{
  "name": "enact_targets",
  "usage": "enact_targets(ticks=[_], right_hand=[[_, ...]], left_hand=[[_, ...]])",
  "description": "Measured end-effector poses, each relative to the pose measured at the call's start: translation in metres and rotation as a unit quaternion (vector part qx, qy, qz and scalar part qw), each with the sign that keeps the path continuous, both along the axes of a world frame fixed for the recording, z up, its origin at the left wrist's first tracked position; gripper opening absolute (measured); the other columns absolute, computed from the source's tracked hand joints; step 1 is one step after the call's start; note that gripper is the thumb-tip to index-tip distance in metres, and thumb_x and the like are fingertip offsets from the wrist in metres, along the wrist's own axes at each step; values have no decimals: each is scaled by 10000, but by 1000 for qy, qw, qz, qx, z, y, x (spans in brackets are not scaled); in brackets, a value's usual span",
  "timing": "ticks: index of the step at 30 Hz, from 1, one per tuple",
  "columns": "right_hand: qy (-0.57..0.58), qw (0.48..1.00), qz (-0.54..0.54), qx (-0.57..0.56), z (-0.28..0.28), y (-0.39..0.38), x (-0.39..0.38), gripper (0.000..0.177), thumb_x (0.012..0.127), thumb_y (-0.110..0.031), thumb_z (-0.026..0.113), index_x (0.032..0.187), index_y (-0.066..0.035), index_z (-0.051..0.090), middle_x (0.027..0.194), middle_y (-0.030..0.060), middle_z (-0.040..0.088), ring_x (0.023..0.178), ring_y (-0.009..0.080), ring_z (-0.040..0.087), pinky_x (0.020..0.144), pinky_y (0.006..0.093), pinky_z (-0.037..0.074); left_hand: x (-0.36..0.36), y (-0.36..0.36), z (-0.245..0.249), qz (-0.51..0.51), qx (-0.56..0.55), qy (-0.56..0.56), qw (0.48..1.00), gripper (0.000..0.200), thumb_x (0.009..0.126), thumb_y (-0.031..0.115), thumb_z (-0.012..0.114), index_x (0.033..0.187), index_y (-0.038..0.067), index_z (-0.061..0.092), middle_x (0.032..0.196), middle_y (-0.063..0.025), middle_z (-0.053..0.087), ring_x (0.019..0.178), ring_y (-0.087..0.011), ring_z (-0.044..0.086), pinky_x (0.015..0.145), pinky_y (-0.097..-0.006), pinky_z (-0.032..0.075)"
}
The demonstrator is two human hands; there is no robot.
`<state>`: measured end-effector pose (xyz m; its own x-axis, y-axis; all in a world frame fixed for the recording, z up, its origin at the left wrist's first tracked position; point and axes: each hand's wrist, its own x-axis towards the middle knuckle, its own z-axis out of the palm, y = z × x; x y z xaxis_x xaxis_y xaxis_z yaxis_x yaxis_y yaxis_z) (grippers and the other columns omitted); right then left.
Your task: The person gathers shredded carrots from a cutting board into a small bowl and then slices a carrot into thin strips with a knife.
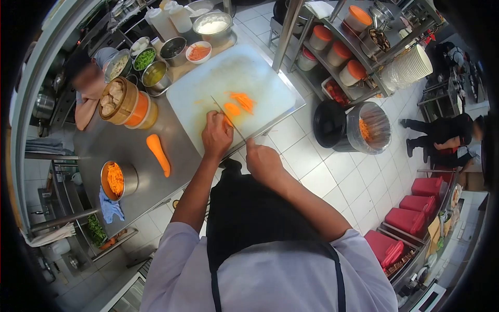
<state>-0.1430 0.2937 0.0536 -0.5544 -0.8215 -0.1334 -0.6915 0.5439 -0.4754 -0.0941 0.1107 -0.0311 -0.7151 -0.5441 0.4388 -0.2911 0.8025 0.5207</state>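
You stand over a pale cutting board [260, 67] on the steel table [145, 190], the bent fingers of your left hand [217, 134] pinning a carrot piece [227, 120] to the board as your right hand [264, 161] grips the handle of a knife [237, 129], its blade just beside the piece. Carrot slices [243, 102] lie beyond the blade, while a whole carrot [158, 155] and a metal pot [131, 181] of shredded carrot [115, 179] sit on the table at your left
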Motion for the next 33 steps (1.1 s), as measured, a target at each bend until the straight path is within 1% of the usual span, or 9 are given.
enact_targets(ticks=[8, 11, 14, 17, 20, 23, 26, 28, 33], right_hand=[[8, 1000, 3, 7, -18, -33, -13, 82, 906, -16, 571, 978, 18, 550, 765, 249, 725, 710, 404, 755, 630, 480, 608], [13, 1000, 10, -3, -27, -44, -20, 84, 908, -20, 570, 981, 17, 551, 775, 245, 729, 711, 397, 756, 630, 479, 608], [-44, 999, 9, -9, -48, -51, -28, 149, 909, -23, 534, 1037, 53, 523, 806, 277, 716, 764, 450, 730, 678, 534, 581], [-51, 998, 10, -31, -56, -48, -33, 157, 911, -26, 527, 1042, 61, 525, 782, 280, 706, 761, 459, 723, 675, 545, 572], [-53, 998, -3, -28, -48, -46, -33, 168, 910, -29, 524, 1049, 66, 528, 764, 285, 697, 748, 473, 713, 670, 562, 563], [-33, 996, -6, -84, -45, -40, -29, 175, 911, -30, 521, 1057, 65, 532, 755, 291, 691, 727, 484, 702, 665, 579, 556], [-20, 999, -9, -47, -19, -29, -24, 178, 890, -29, 568, 1046, 50, 537, 760, 277, 704, 727, 456, 727, 655, 546, 583], [-25, 999, 0, -28, -6, -22, -24, 175, 884, -24, 568, 1040, 52, 540, 756, 281, 703, 720, 455, 727, 650, 548, 581], [-34, 999, 6, -6, -2, -10, -18, 156, 879, -10, 564, 1018, 57, 548, 769, 289, 708, 731, 453, 733, 655, 546, 585]], left_hand=[[-2, -4, -4, -14, 10, 12, 1000, 226, 884, 119, 634, 1095, 49, 593, 1214, -184, 580, 909, -434, 684, 722, -532, 572], [-2, -6, -7, -11, 17, -8, 1000, 245, 869, 113, 640, 1102, 57, 590, 1215, -178, 580, 894, -436, 680, 715, -537, 569], [-2, -5, -4, -15, 13, -2, 1000, 248, 860, 116, 645, 1093, 57, 584, 1218, -174, 578, 900, -437, 677, 719, -539, 569], [-3, -4, -3, -8, 12, 2, 1000, 255, 855, 117, 649, 1089, 52, 573, 1216, -175, 576, 921, -440, 675, 731, -537, 570], [-2, -5, -8, -9, 20, 2, 1000, 283, 863, 114, 643, 1126, 38, 570, 1219, -185, 574, 940, -443, 673, 746, -535, 571], [-1, -5, -7, -9, 11, 11, 1000, 307, 868, 110, 636, 1155, 30, 561, 1218, -196, 575, 944, -456, 669, 759, -539, 569], [-2, -5, -9, -2, -2, 31, 1000, 301, 874, 109, 633, 1152, 27, 553, 1218, -203, 576, 960, -464, 668, 779, -542, 568], [-4, -6, -5, -9, 8, 31, 999, 297, 875, 111, 638, 1146, 32, 545, 1222, -205, 579, 984, -470, 669, 795, -540, 569], [-1, -3, -5, -1, 13, 8, 1000, 314, 869, 113, 652, 1154, 37, 544, 1231, -204, 579, 986, -465, 673, 788, -538, 572]])
